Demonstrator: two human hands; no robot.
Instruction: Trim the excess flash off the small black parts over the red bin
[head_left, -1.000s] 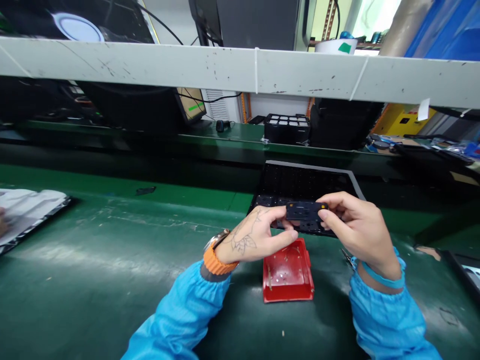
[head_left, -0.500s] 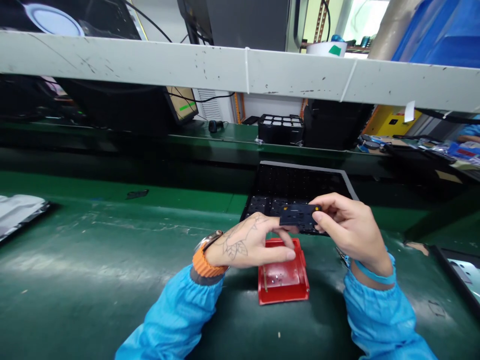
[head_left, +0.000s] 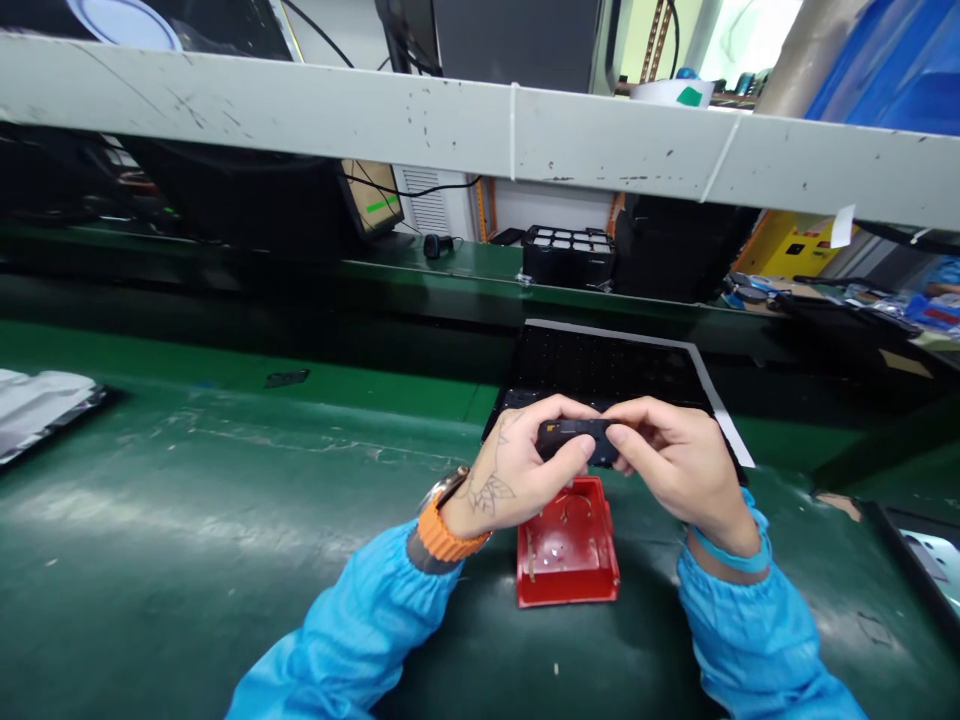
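Observation:
Both my hands hold a small flat black plastic part [head_left: 576, 440] above the green bench. My left hand [head_left: 517, 465], with an orange watch strap at the wrist, pinches the part's left end, thumb beneath it. My right hand [head_left: 671, 460] grips its right end with curled fingers. Directly under the hands sits a small red open box [head_left: 568, 555] holding a few thin metal pieces. Just behind the hands lies a black compartment tray [head_left: 607, 365] with a pale rim, partly hidden by my fingers.
A grey beam [head_left: 480, 125] crosses overhead. Behind the bench a raised green shelf [head_left: 450, 270] carries a black tray of white parts [head_left: 568, 250], dark boxes and a small screen [head_left: 371, 205]. A silvery bag on a tray [head_left: 37, 400] lies far left; another tray [head_left: 930, 550] sits far right.
My left hand rose from above the red box and closed on the part's left end. The part now sits lower and between both hands.

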